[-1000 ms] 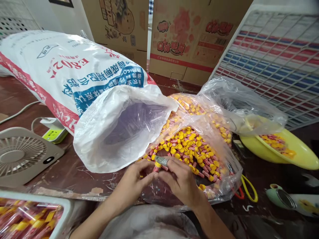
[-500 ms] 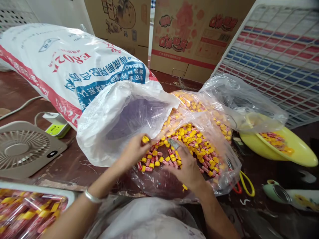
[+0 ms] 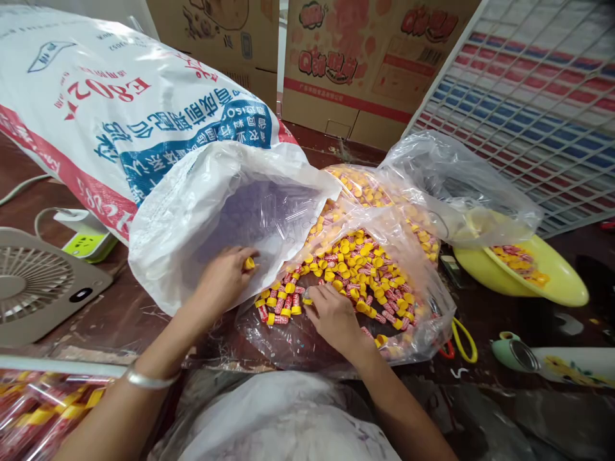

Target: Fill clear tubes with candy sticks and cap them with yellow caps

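Observation:
My left hand (image 3: 229, 276), with a silver bangle on the wrist, is at the mouth of a large white woven sack (image 3: 166, 224). Its closed fingers hold a small tube by its yellow cap (image 3: 248, 263); the rest of the tube is hidden. My right hand (image 3: 336, 318), a grey wrap on one finger, reaches into a clear plastic bag (image 3: 288, 349). Its fingertips are pinched around a yellow-capped tube (image 3: 307, 300). Many red-and-white tubes with yellow caps (image 3: 362, 266) lie loose in the bag, around and beyond that hand.
At the lower left, a white-rimmed tray (image 3: 62, 365) contains longer filled tubes. A fan (image 3: 29, 288) and power socket (image 3: 86, 240) are left of the sack. Rightward are a yellow bowl (image 3: 567, 275), scissors (image 3: 464, 342) and a flask (image 3: 567, 366). Cartons (image 3: 355, 83) stand behind.
My left hand has moved left, from the pile's edge into the sack's mouth, carrying the yellow-capped piece. My right hand has shifted left and closed its fingertips at the tubes. The view has shifted slightly.

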Demonstrator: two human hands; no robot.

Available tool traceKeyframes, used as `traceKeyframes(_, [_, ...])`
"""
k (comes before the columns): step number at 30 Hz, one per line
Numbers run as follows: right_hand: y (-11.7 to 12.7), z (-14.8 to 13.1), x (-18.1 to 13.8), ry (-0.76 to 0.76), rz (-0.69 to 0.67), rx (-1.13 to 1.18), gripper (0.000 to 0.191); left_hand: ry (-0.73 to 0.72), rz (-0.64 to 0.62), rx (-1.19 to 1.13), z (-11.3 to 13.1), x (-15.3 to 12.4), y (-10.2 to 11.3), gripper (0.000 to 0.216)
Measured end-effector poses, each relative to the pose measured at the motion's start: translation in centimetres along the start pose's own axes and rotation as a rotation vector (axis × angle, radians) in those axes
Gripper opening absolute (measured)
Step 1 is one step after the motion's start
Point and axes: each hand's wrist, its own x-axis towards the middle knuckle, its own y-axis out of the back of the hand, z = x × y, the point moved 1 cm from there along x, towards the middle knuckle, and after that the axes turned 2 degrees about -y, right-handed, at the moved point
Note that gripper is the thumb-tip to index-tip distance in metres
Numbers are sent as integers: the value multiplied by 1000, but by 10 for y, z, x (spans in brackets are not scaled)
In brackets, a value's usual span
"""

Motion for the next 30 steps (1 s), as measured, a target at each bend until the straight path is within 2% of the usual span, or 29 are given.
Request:
traceKeyframes(2, [3, 4, -1, -101, 133, 165, 8, -36, 11, -260, 6, -25, 6, 38])
traceKeyframes(5, [11, 0, -2, -278, 294, 573, 8, -41, -156, -643, 23, -58, 0, 39])
traceKeyframes(8, [20, -17, 2, -329, 302, 922, 14, -7, -302, -840, 41, -74, -15, 36])
traceKeyframes(10, [27, -29, 5, -290, 274, 1010, 16, 16, -341, -956, 48, -78, -22, 35])
traceKeyframes(13, [39, -37, 6, -157, 224, 925, 12, 55, -335, -1137, 53, -78, -24, 35])
traceKeyframes(15, [45, -38, 4, -20, 178, 807, 18, 93, -324, -1244, 53, -77, -24, 34])
traceKeyframes(18, [42, -38, -2, 137, 148, 566, 47, 166, -328, -1407, 54, -77, -27, 33])
traceKeyframes(20, [33, -42, -5, 150, 200, 411, 64, 218, -344, -1498, 56, -77, -31, 35])
traceKeyframes(22, [24, -46, -6, 127, 277, 324, 64, 249, -381, -1546, 59, -75, -36, 37])
traceKeyframes(24, [21, -49, -4, 106, 319, 300, 63, 214, -428, -1548, 61, -70, -36, 38])
traceKeyframes(26, [25, -46, 0, 128, 265, 301, 68, 107, -473, -1432, 62, -59, -30, 38])
traceKeyframes(28, [33, -34, 5, 135, 173, 295, 78, 7, -432, -1088, 58, -40, -18, 32])
traceKeyframes(30, [41, -16, 7, 51, 183, 244, 75, -10, -279, -542, 49, -13, -5, 26])
